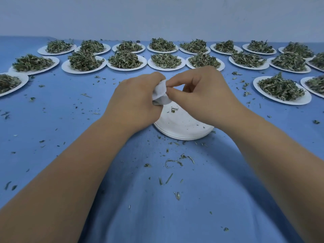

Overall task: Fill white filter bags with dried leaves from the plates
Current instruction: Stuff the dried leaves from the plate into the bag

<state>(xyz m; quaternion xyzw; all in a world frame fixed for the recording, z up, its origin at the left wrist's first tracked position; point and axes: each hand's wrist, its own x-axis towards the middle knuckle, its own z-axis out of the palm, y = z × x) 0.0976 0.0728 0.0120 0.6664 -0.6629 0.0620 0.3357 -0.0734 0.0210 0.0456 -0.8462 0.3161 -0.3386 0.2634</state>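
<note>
head camera: my left hand (135, 100) curls round a white filter bag (160, 92), fingers closed on its body. my right hand (203, 92) pinches the bag's upper edge between thumb and forefinger, the other fingers loosely bent. the hands meet above the far part of a near-empty plate (182, 127). layered rims at its near edge suggest a stack, though i cannot count them. only a crumpled strip of the bag shows between my hands. its mouth and contents are hidden by my fingers, so i cannot tell how full it is. a few leaf scraps (173, 109) lie on the plate just below the bag. both bare forearms run in from the bottom corners, cut off by the frame. around the plate, loose leaf bits (172, 162) are strewn over the blue cloth (70, 120) covering the table. beyond my hands, two curved rows of white plates (126, 68) each carry a heap of dried leaves (165, 60). my right hand covers part of one plate in the nearer row. a heaped side plate (284, 102) sits whole to my right, while others at the far left and far right edges are sliced off by the frame. a plain pale wall (157, 14) closes the background.
</note>
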